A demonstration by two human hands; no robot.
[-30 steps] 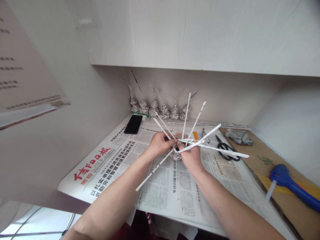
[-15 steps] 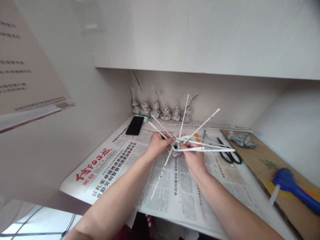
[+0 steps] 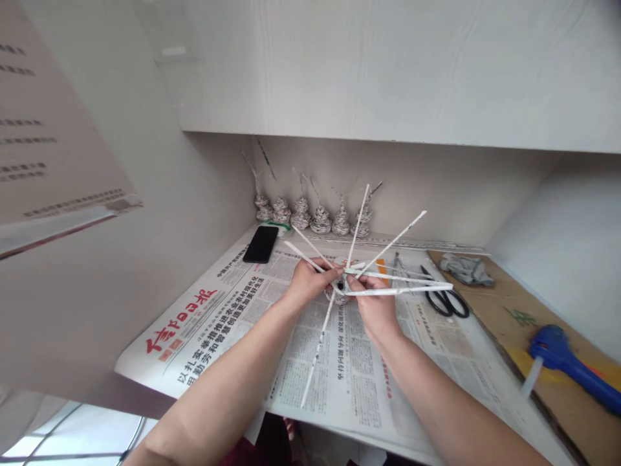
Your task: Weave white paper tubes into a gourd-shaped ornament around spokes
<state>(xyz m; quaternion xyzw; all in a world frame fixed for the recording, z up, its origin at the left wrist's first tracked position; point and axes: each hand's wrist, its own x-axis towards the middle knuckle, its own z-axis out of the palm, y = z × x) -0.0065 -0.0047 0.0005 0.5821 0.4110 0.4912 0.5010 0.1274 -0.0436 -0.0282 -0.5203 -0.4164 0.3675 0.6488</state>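
The desk is covered with newspaper sheets (image 3: 204, 310); a cardboard panel (image 3: 541, 391) runs along its right side and bears a blue glue gun (image 3: 575, 369). Six woven figures (image 3: 320, 220) stand in a row at the rear wall. Both hands meet near mid-desk, from where I stand. The left hand (image 3: 310, 277) and right hand (image 3: 377, 304) each grasp the woven piece (image 3: 342, 299) between thumb and fingers; the exact strands pinched cannot be told. The piece lies between them, touching both, so neither hand is nearer. It is short and rounded, without a clear long axis. Scissors (image 3: 447, 303) lie beyond the right hand, a phone (image 3: 261, 244) beyond the left. Paper tubes (image 3: 358, 223) radiate from the piece: several lead rightward, one toward the person. Its dark central hole faces upward; contents are indiscernible.
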